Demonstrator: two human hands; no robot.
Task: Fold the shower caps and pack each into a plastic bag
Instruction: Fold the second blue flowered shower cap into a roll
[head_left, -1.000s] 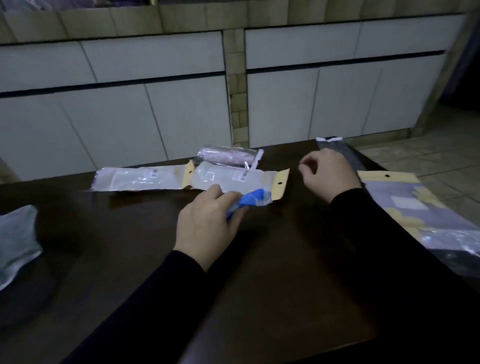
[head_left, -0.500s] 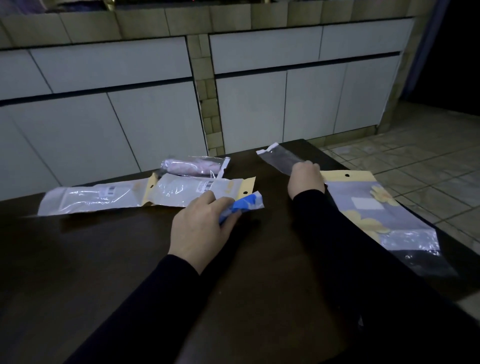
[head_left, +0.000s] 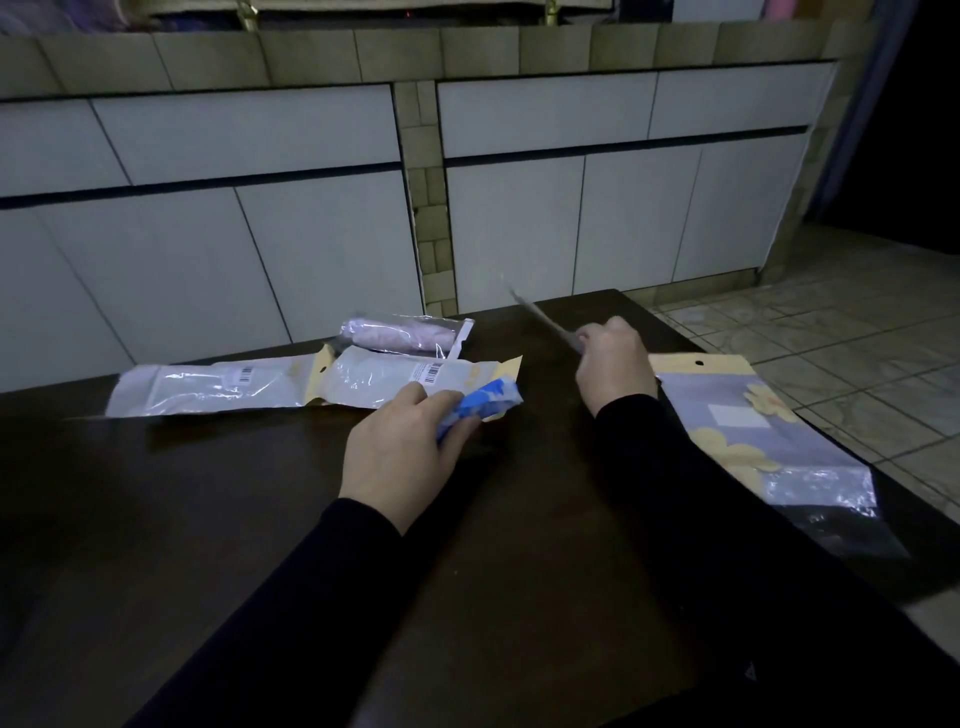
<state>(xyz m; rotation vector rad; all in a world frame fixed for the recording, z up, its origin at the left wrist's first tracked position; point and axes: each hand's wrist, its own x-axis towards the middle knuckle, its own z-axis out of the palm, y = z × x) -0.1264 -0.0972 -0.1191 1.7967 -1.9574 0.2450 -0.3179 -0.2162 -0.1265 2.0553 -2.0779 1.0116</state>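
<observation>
My left hand (head_left: 402, 457) grips a rolled blue and white shower cap (head_left: 485, 408) low over the dark table (head_left: 260, 519); one end sticks out past my fingers. My right hand (head_left: 613, 364) holds a thin clear plastic bag (head_left: 540, 319) lifted off the table, seen edge-on and blurred. Behind my left hand lie two filled clear bags with yellow headers (head_left: 218, 387) (head_left: 400, 379), end to end. A third filled bag with a pale purple roll (head_left: 405, 332) lies behind them.
A flat pack with a yellow header and flower print (head_left: 753, 431) lies at the table's right edge, partly overhanging. White cabinet doors (head_left: 311, 249) stand close behind the table. Tiled floor (head_left: 857, 332) shows to the right.
My right hand has picked the clear bag up from the table's far right corner and swung it upward. My left hand still grips the blue cap in the same spot.
</observation>
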